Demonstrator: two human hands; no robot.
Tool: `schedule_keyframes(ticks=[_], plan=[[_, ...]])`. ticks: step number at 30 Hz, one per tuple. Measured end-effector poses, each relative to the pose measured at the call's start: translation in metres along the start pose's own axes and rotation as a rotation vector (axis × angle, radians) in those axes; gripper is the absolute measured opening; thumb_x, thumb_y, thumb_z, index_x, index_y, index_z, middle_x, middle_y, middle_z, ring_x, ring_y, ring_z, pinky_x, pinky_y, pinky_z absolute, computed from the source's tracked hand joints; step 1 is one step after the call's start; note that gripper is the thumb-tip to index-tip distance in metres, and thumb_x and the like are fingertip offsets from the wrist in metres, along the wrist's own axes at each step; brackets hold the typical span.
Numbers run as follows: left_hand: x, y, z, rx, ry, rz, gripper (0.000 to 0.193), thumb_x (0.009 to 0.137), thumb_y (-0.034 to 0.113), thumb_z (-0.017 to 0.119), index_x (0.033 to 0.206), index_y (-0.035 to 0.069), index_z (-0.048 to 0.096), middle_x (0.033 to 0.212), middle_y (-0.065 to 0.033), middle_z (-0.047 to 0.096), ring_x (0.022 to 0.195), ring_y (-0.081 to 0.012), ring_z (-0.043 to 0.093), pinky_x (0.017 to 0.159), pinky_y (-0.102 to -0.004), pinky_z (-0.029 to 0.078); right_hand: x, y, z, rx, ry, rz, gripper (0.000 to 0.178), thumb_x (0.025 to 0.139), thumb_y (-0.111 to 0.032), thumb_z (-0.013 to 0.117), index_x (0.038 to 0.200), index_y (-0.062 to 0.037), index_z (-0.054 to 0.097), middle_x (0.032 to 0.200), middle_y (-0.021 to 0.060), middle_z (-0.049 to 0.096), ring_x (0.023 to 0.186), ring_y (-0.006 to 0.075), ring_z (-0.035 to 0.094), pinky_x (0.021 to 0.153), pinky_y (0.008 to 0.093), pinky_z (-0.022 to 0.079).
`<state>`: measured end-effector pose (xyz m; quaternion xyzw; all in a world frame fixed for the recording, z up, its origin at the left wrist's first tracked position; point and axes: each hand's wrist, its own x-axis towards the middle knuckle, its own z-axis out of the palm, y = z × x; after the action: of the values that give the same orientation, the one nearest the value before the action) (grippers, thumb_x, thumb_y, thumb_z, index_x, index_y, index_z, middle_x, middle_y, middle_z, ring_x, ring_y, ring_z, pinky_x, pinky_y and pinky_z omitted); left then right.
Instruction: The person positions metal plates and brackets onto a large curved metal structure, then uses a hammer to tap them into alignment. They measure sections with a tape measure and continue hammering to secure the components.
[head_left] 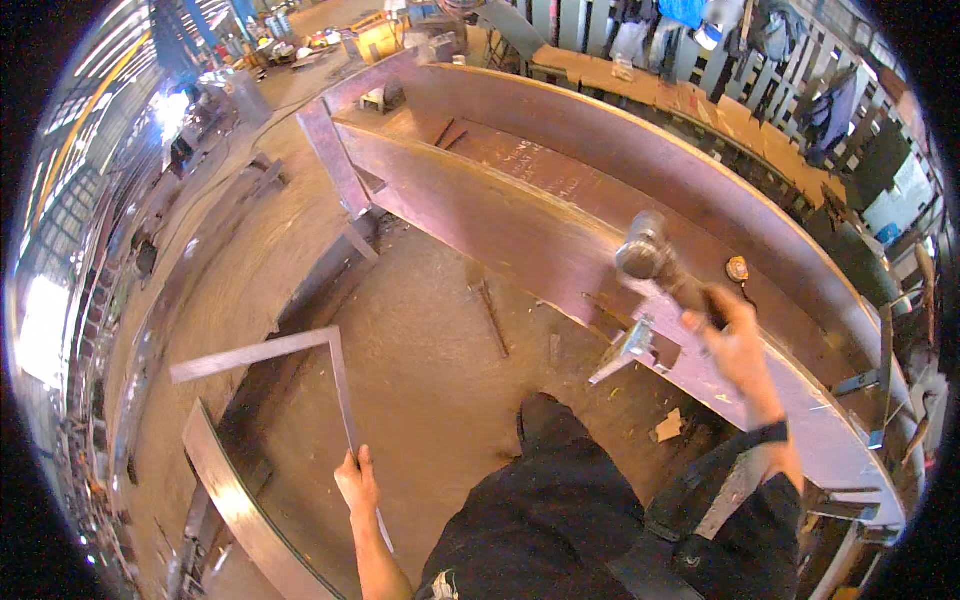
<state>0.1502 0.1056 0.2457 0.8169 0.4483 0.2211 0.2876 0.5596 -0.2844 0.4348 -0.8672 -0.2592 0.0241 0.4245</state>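
Note:
A flat metal framing square is in my left hand, its corner raised and one arm pointing left. My right hand grips the handle of a hammer. The hammer's thick head is above the near flange of a long reddish steel beam; whether it touches the flange is unclear. Below the hammer, a small metal bracket or clip stands out from the flange's near side, beside a square cutout. Inside the beam's channel lies a yellow-and-black tape measure.
A curved steel plate and a dark beam are at left. A thin rod and a cardboard scrap lie on the floor. Beyond the beam, a bench runs along a slatted fence. Bright welding light glows far left.

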Motion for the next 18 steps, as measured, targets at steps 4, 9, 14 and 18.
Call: schedule_keyframes(ticks=[4, 9, 14, 18], plan=[[0.128, 0.025, 0.025, -0.124, -0.021, 0.052, 0.036, 0.099, 0.028, 0.059, 0.078, -0.001, 0.057, 0.054, -0.0026, 0.049, 0.047, -0.0094, 0.045, 0.045, -0.0304, 0.036, 0.102, -0.008, -0.014, -0.524, 0.028, 0.014, 0.049, 0.079, -0.036, 0.077, 0.114, -0.0024, 0.066, 0.1, 0.0189, 0.07, 0.093, 0.0361, 0.068, 0.082, 0.0418, 0.052], [0.266, 0.103, 0.055, -0.272, 0.004, 0.103, 0.034, 0.101, 0.027, 0.057, 0.079, 0.001, 0.057, 0.056, 0.002, 0.05, 0.047, -0.005, 0.043, 0.043, -0.0244, 0.034, 0.233, 0.057, 0.026, -0.737, -0.155, -0.026, 0.046, 0.083, -0.041, 0.07, 0.111, -0.0047, 0.064, 0.1, 0.0175, 0.069, 0.094, 0.0381, 0.066, 0.082, 0.0469, 0.051], [0.382, 0.146, 0.075, -0.326, 0.033, 0.208, 0.033, 0.101, 0.028, 0.057, 0.081, 0.002, 0.057, 0.058, 0.0017, 0.051, 0.046, -0.005, 0.046, 0.042, -0.0227, 0.034, 0.336, 0.125, 0.099, -0.887, -0.433, -0.031, 0.035, 0.084, -0.037, 0.069, 0.098, -0.0055, 0.065, 0.089, 0.0187, 0.068, 0.084, 0.0378, 0.067, 0.074, 0.0473, 0.053], [0.482, 0.178, 0.091, -0.237, -0.061, 0.305, 0.037, 0.101, 0.032, 0.056, 0.081, 0.001, 0.058, 0.06, -0.0011, 0.055, 0.046, -0.0066, 0.048, 0.042, -0.0228, 0.035, 0.356, 0.173, 0.134, -0.947, -0.547, 0.02, 0.029, 0.083, -0.033, 0.07, 0.094, -0.0067, 0.066, 0.083, 0.0165, 0.069, 0.079, 0.0357, 0.069, 0.07, 0.0467, 0.054]])
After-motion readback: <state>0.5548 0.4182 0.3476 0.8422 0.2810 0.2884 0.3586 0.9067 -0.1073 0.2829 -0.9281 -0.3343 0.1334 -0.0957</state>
